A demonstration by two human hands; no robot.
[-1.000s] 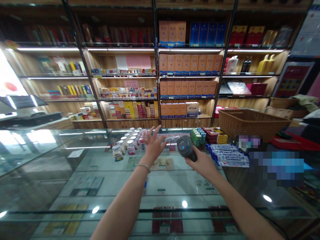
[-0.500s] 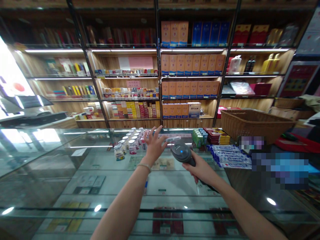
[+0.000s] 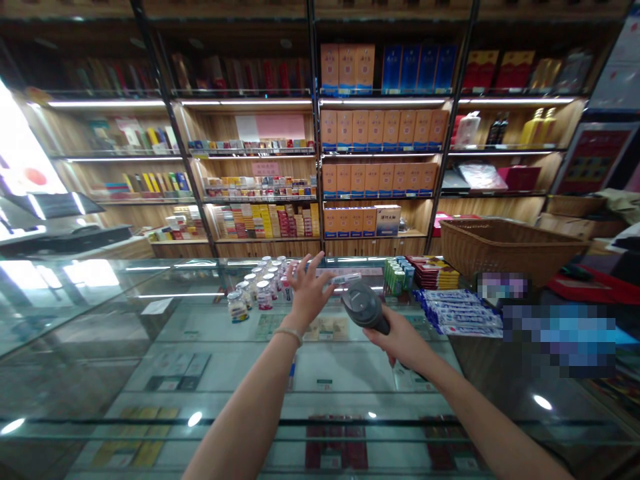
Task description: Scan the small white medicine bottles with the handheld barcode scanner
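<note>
My left hand [image 3: 311,292] pinches one end of a small clear item with pale printing [image 3: 347,278] between thumb and index finger, its other fingers spread upward. Closed around the handle of a dark grey handheld scanner [image 3: 364,304] is my right hand [image 3: 403,339]. The scanner's head is just below and right of the clear item, over the glass counter [image 3: 230,363]. Left of my left hand stand several white-capped jars [image 3: 264,295] in rows.
Green cans [image 3: 395,277], red and yellow packs [image 3: 427,272] and blue-white packets [image 3: 457,312] lie on the counter's right part. A wicker basket [image 3: 510,250] stands behind them. Shelves of boxes [image 3: 383,130] line the back wall.
The blue light on top of the scanner has gone out, and its head is tilted slightly differently. My left hand has stayed in place with the clear item.
</note>
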